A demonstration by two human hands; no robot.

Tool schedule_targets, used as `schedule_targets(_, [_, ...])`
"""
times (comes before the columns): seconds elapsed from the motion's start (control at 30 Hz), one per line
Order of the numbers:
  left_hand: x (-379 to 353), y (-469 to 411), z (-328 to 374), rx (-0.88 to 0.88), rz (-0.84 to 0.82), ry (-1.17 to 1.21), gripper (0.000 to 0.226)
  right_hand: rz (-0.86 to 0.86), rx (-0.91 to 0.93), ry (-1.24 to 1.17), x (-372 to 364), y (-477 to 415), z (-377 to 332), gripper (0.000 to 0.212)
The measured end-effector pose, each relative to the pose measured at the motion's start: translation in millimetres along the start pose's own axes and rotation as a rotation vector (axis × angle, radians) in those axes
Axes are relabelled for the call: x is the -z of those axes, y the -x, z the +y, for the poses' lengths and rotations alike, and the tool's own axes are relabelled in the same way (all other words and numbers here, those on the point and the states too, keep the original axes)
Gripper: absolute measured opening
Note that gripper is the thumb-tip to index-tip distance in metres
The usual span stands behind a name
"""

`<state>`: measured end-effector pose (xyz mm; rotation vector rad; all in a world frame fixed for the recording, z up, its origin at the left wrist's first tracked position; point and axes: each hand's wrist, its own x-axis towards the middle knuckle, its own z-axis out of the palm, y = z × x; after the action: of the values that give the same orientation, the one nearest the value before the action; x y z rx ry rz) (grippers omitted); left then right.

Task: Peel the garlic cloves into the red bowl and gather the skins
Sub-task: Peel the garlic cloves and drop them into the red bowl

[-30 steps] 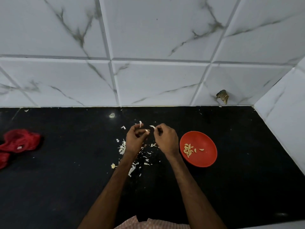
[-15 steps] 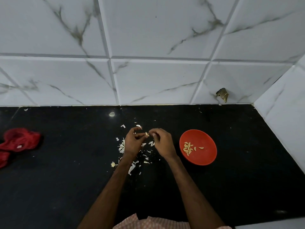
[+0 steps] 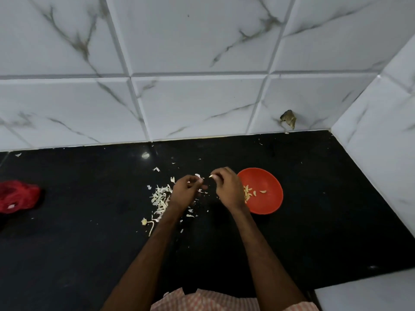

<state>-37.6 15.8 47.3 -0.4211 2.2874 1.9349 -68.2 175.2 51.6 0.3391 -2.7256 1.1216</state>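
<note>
Right hand [image 3: 228, 190] pinching a pale garlic clove [image 3: 211, 176] at its fingertips, left hand [image 3: 185, 191] curled narrow on a skin scrap, red bowl [image 3: 267, 203] just right holding peeled cloves, skins [image 3: 160, 198] scattered left on black counter [image 3: 89, 243]

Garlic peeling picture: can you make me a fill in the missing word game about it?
1. The peeled cloves lie in a bowl coloured ____.
2. The bowl sits beside the ____ hand.
3. The loose skins lie on a counter coloured ____.
4. The skins lie beside the ____ hand.

Missing words: red, right, black, left
</note>
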Motion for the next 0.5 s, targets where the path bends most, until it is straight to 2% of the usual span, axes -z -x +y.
schedule_targets(0.1, [-9,-2,-10,-0.045,-0.013,-0.286,0.036,0.066,-0.139,0.026,24,2,27,0.013])
schedule_targets(0.13, [-10,-2,-13,-0.046,-0.017,-0.368,0.035,0.052,-0.209,0.038,30,5,36,0.015])
schedule_targets(0.2, [-16,0,-21,-0.052,-0.031,-0.484,0.019,-0.016,-0.325,0.085,37,13,50,0.02])
schedule_targets(0.27, [-22,3,-26,-0.061,-0.057,-0.539,0.01,-0.092,-0.347,0.153,38,21,56,0.029])
schedule_targets(0.33, [-29,5,-33,-0.072,-0.065,-0.606,0.01,-0.121,-0.259,0.16,34,27,50,0.036])
schedule_targets(0.4, [-29,9,-39,-0.119,-0.016,-0.68,0.009,-0.142,-0.086,0.118,22,33,33,0.04])
schedule_targets(0.5, [-17,30,-56,-0.317,0.0,-0.735,0.022,-0.262,0.136,0.111,-9,49,12,0.046])
